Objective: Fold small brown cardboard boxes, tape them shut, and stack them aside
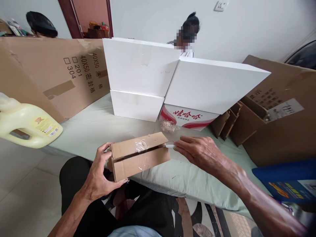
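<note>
My left hand (100, 174) grips the left end of a small brown cardboard box (145, 163), thumb on the near lower edge and fingers at the back corner. The box is tilted over the near edge of the cloth-covered surface. A dark gap runs lengthwise between its two top flaps, with torn clear tape on both. At its right end, my right hand (197, 149) pinches a thin whitish thing (170, 145), which reaches the end of the gap. Its kind is mostly hidden by the fingers. Just behind the box lies a crumpled clump of clear tape (168, 125).
White boxes (142, 70) stand stacked behind, one over a red-and-white carton (189, 117). Large cardboard panels (76, 75) flank both sides. A yellow jug (32, 123) is at left, a blue package (286, 182) at right. Two people sit beyond the boxes.
</note>
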The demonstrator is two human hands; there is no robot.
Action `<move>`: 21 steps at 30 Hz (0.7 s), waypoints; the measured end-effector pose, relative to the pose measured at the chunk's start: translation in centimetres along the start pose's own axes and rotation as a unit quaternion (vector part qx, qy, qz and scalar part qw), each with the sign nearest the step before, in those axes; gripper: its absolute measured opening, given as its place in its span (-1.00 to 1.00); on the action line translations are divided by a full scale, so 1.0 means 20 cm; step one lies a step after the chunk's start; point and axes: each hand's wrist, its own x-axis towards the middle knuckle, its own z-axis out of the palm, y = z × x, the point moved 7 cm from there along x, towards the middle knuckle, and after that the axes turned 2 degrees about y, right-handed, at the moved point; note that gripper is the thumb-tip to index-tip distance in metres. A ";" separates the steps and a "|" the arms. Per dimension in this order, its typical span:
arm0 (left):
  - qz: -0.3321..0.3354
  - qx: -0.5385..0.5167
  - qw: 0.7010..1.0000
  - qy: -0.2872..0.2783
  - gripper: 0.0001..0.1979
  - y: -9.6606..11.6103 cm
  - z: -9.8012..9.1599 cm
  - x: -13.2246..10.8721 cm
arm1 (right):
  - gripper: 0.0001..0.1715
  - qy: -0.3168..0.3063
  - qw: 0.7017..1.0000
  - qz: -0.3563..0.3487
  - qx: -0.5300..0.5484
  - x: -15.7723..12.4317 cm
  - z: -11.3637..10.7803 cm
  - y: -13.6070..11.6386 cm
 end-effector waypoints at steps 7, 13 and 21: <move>-0.026 0.022 0.999 -0.023 -0.15 -0.03 -0.04 0.00 | -0.50 0.089 0.958 0.242 0.128 -0.43 0.53 0.33; -0.059 0.016 0.996 -0.065 -0.10 -0.10 -0.09 -0.01 | -0.54 0.086 0.950 0.267 0.140 -0.58 0.88 0.35; -0.105 -0.077 0.990 -0.060 -0.48 -0.18 -0.15 0.06 | -0.37 0.218 0.964 0.004 0.150 -0.12 0.34 -0.09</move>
